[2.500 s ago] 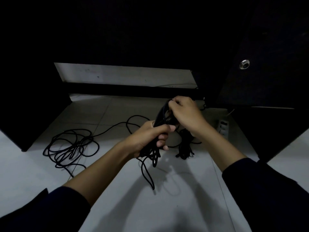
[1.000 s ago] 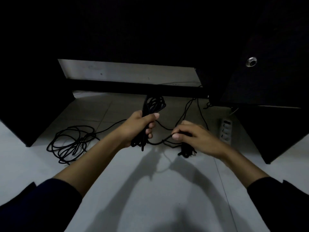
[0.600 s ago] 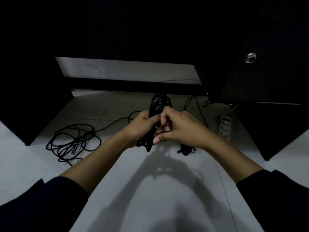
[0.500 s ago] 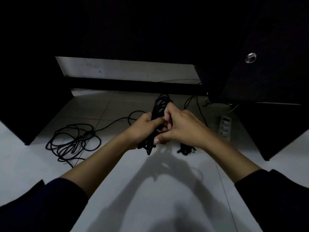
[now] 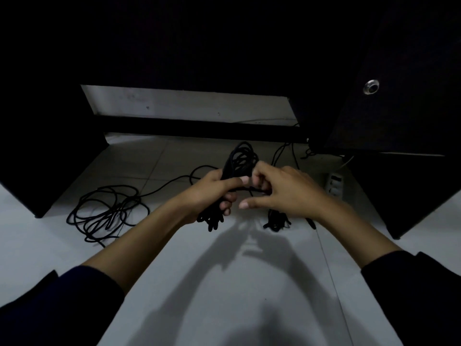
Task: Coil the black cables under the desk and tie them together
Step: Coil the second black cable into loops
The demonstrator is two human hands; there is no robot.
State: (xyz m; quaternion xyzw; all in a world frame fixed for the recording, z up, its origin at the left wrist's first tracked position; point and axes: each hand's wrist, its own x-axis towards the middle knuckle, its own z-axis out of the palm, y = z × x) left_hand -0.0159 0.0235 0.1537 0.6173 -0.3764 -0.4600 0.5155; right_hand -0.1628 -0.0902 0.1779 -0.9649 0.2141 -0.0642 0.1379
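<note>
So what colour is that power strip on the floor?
White, the power strip in the head view, though dim.

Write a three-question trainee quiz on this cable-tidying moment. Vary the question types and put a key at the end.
1. True or false: the left hand is closed around the coiled cable bundle.
2. Multiple choice: where is the loose cable pile? A) on the floor, to the left of the hands; B) draped over the right hand; C) on top of the power strip.
3. Short answer: what is the right hand doing?

Key
1. True.
2. A.
3. It pinches a single cable strand beside the bundle, next to the left thumb; the white power strip lies on the floor beyond it.
</note>
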